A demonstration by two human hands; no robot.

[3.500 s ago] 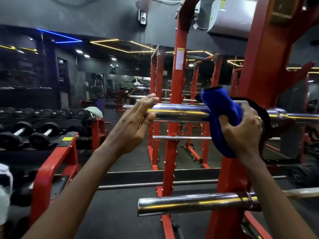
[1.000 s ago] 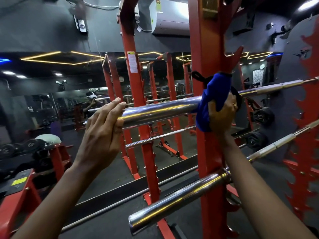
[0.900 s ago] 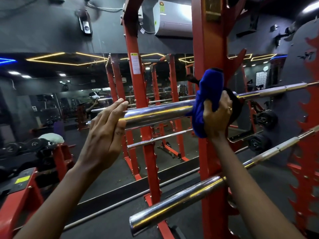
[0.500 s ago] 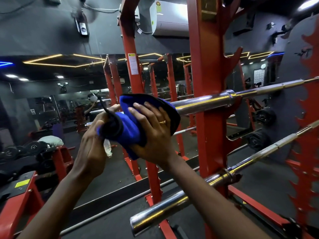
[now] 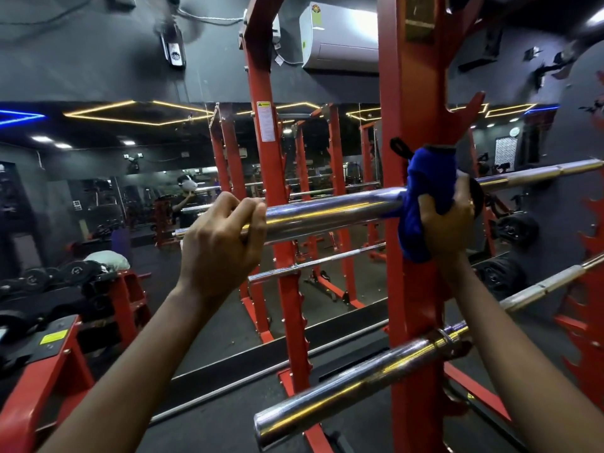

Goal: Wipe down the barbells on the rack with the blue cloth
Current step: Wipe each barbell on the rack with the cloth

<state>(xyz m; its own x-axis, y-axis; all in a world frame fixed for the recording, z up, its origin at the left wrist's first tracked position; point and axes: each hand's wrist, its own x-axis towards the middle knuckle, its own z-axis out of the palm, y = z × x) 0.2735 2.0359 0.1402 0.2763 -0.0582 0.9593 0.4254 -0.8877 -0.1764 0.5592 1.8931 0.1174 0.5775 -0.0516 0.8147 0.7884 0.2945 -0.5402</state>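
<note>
Currently we log the upper barbell (image 5: 333,210) resting across the red rack upright (image 5: 411,93). Its long axis runs left to right, rising slightly toward the right. The thick chrome sleeve end points left, and the thinner shaft carries on rightward past the upright. Left hand (image 5: 222,237) — fingers curled over the sleeve near its free end. Right hand (image 5: 444,227) grips the blue cloth (image 5: 428,191), bunched round the bar just at the upright. The hands sit well apart with bare sleeve between them, so we judge the coming stroke runs leftward along the axis, cloth hand leading. Lower barbell (image 5: 359,380) — below, similar heading, no hand on it.
</note>
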